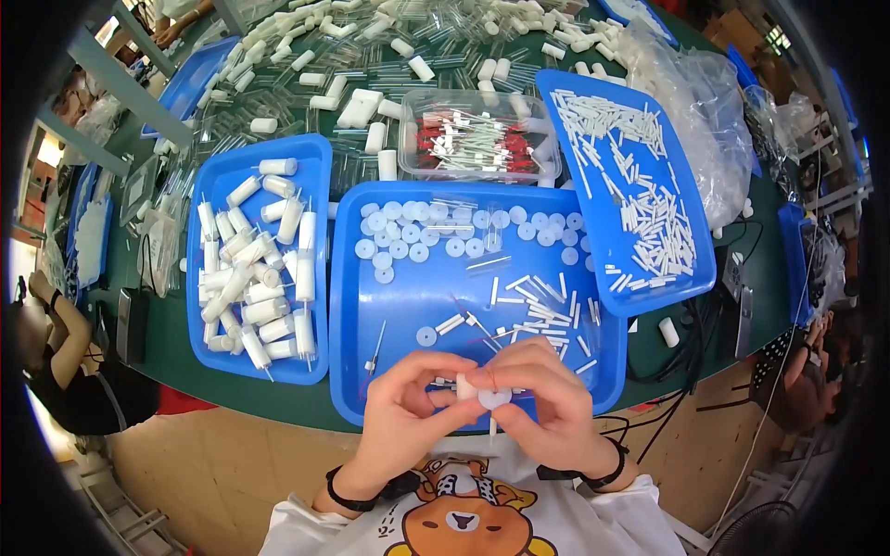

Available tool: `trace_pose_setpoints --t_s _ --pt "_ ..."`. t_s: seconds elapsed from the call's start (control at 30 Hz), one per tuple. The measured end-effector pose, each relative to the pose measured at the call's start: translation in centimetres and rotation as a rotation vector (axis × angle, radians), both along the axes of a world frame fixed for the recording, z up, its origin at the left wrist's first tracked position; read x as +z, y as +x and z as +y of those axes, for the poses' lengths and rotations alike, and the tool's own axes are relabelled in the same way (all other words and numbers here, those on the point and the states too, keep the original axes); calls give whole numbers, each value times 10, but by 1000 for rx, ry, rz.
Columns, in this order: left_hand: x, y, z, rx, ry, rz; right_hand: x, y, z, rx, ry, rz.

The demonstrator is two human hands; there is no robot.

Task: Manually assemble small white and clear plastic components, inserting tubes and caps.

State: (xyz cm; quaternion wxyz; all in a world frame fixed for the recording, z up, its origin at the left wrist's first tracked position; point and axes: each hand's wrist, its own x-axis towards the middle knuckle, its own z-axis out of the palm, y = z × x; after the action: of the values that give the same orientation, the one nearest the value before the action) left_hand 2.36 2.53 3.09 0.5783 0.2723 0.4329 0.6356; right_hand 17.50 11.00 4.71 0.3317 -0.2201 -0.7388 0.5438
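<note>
Above the near edge of the middle blue tray (385, 310), both my hands meet at their fingertips. My left hand (399, 426) pinches a short white cylinder (466, 387). Pressed close to it, a translucent white disc (495, 398) sits between the fingers of my right hand (561, 408), and a thin white stem points down below it. Whether cylinder and disc are joined I cannot tell, since fingers cover part of both. In the tray lie several loose discs (399, 248), short white tubes (542, 320) and a thin wired piece (375, 347).
At left, a blue tray (195, 306) holds many white cylinders with pins. A tilted blue tray (681, 287) of small white tubes overlaps the middle tray's right side. Behind stands a clear box (417, 171) of red-and-white pieces. Clear tubes and white cylinders cover the green table's far part.
</note>
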Motion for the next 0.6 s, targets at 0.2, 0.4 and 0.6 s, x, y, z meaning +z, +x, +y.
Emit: trace_pose_setpoints --t_s 0.2,0.4,0.6 --pt "-2 0 -2 -60 -82 -87 -4 2 1 -96 80 -51" --pt "-4 8 -3 -71 -145 -133 -19 -4 -7 -163 -80 -19" --pt "-4 9 -3 -24 -61 -70 -19 -8 -6 -148 -265 36"
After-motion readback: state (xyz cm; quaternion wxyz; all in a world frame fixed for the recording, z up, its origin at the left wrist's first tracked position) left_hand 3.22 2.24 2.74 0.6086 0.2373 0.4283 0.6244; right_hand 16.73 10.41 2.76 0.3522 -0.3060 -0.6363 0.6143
